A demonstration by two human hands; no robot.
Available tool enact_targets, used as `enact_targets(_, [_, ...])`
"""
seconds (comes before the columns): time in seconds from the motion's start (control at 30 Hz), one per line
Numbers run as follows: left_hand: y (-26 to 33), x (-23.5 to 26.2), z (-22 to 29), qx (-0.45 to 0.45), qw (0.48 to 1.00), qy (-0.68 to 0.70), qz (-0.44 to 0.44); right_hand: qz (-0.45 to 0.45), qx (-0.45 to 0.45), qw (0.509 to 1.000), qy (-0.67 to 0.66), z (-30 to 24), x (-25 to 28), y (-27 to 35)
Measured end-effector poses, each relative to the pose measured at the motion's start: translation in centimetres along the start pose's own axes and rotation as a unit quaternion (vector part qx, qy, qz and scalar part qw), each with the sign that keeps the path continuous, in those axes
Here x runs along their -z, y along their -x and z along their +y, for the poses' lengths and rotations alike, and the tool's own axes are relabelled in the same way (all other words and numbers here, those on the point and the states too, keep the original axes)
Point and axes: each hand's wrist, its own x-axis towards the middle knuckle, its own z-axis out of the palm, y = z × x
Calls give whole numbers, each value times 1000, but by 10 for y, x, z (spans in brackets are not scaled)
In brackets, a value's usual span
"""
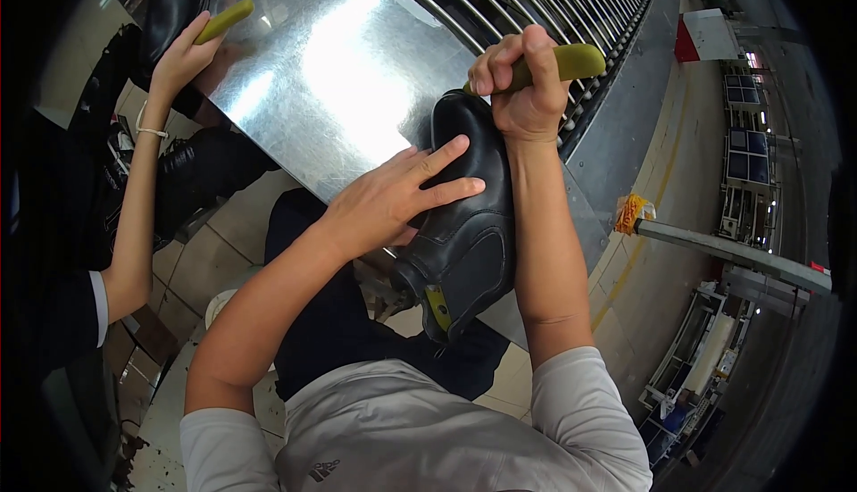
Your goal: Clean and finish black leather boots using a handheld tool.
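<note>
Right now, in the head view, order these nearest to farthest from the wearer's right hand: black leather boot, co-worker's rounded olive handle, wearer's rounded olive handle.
1. Wearer's olive handle, gripped in the right hand.
2. Black leather boot, just below, under the left hand.
3. Co-worker's olive handle, at upper left.

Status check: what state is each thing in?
Boot: pointing forward, partly covered
Left hand: spread on the boot
Tool: gripped
Right hand: closed around the tool
Co-worker's tool: gripped
Co-worker's hand: holding it
Table: shiny
Rollers: turning or still, can't tell
Post: end wrapped in yellow
</note>
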Motion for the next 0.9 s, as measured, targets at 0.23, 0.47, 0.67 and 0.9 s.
enact_targets(0.23, [-1,-2,-2,-1,1000,-12,7,-90,-114,987,62,1,-2,-7])
enact_targets(0.47, [-3,-3,-2,-5,999,-14,34,-127,-149,981,3,-18,9,-1])
enact_targets(0.67, [-5,-6,-1,-11,998,-32,45,-162,-158,974,-28,-37,21,8])
enact_targets(0.9, [0,-12,-3,4,997,-71,38,-124,-125,984,-27,-52,23,40])
